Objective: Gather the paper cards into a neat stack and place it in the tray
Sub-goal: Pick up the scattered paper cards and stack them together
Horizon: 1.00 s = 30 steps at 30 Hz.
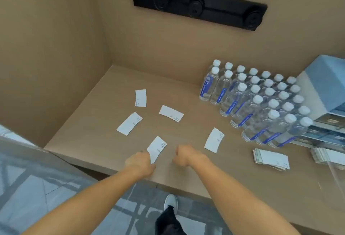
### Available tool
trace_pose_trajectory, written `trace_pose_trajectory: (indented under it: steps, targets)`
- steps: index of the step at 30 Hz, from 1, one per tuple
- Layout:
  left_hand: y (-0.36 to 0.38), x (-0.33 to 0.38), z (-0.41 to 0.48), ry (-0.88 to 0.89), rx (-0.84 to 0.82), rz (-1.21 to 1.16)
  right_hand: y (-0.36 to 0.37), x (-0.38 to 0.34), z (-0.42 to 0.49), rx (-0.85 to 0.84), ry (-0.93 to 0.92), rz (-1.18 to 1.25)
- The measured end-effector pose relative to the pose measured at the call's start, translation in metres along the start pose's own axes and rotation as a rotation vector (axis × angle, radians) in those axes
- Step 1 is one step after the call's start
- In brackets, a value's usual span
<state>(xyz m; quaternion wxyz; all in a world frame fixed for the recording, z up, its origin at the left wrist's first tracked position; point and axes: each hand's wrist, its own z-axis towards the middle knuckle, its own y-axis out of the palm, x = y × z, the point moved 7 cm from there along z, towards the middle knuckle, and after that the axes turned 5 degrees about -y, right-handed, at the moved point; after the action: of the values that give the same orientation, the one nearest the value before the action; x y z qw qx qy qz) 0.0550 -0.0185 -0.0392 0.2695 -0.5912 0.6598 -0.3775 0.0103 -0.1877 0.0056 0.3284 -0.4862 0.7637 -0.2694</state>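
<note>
Pinching the nearest white paper card (156, 148) with our left hand (140, 164), we curl our empty right hand (183, 156) beside it; four more white cards (171, 113) lie scattered toward twelve o'clock on the tan wooden desk (97, 111).

No legible text — small print on paper cards (171, 113) and blue bottle labels (205, 87) too blurred to read.

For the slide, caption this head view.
Left hand grips one card; four loose cards lie on the counter beside water bottles.
</note>
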Motion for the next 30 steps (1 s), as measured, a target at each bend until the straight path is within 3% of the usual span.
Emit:
trace_pose_trajectory:
  steps: [5, 11, 15, 21, 25, 30]
  targets:
    - [0.009, -0.006, 0.016, -0.121, 0.028, -0.033, 0.008, -0.005, 0.044, -0.036, -0.066, -0.013]
    - [0.015, -0.001, 0.033, -0.071, 0.038, -0.015, 0.001, -0.014, 0.083, 0.125, -0.103, 0.086]
    - [0.011, 0.002, 0.043, 0.034, 0.053, -0.029, -0.002, -0.008, 0.097, 0.203, -0.098, 0.272]
    - [-0.013, 0.014, 0.074, 0.215, -0.001, -0.239, -0.011, 0.019, 0.107, 0.224, 0.026, 0.583]
    - [-0.052, 0.031, 0.103, 0.336, 0.077, -0.352, -0.024, 0.018, 0.111, 0.223, -0.075, 0.489]
    - [-0.09, 0.045, 0.135, 0.508, 0.023, -0.31, -0.051, 0.023, 0.117, 0.341, -0.104, 0.339]
